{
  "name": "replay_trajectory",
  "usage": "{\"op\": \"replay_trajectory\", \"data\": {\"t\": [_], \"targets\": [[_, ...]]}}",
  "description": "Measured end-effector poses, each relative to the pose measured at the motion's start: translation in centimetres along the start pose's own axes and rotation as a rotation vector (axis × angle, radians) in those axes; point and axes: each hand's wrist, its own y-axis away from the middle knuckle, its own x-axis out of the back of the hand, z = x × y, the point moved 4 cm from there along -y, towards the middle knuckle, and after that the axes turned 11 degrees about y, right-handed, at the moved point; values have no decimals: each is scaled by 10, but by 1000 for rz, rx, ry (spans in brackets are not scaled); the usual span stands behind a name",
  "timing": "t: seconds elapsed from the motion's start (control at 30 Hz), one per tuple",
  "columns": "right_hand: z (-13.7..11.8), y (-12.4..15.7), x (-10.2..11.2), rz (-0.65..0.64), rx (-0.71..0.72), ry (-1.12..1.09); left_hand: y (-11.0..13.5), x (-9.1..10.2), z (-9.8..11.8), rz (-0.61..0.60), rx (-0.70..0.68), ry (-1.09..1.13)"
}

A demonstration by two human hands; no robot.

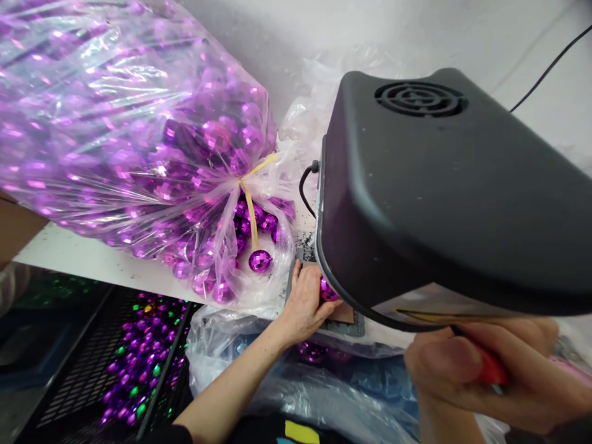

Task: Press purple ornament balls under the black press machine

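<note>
Beneath the front of a black machine housing [444,185], my left hand [304,302] has its fingers closed around a shiny purple faceted ball [327,290]. That ball rests over a brown pad [341,313] on a dark plate [358,327], partly hidden by the housing and my fingers. My right hand [457,364], large and close to the camera, is wrapped around a red handle [493,369] below the housing. Only part of the handle shows, so its far end cannot be made out.
A big clear bag [139,123] of purple balls, tied with yellow ribbon [252,216], fills the left. One loose ball [259,261] lies by its neck. Lower left stands a black crate [69,382] with purple and green balls. Plastic sheeting [277,394] covers my lap.
</note>
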Motion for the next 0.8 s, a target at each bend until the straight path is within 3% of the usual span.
{"op": "replay_trajectory", "data": {"t": [0.13, 0.3, 0.5, 0.7, 0.8], "targets": [[-12, -4, 0, 104, 166, 20, 0, -2, -4, -3, -9, -55], [-20, 8, -8, 229, 50, 56, 0, -5, -8, 20, -29, -148], [-26, 12, -20, 351, 64, 29, 0, -8, -10, 33, -19, -160], [-23, 22, -20, 310, 63, 8, 1, -5, -8, 25, -9, -90], [-13, 41, -29, 164, -41, -30, 2, -3, -7, 20, 4, -22]]}}
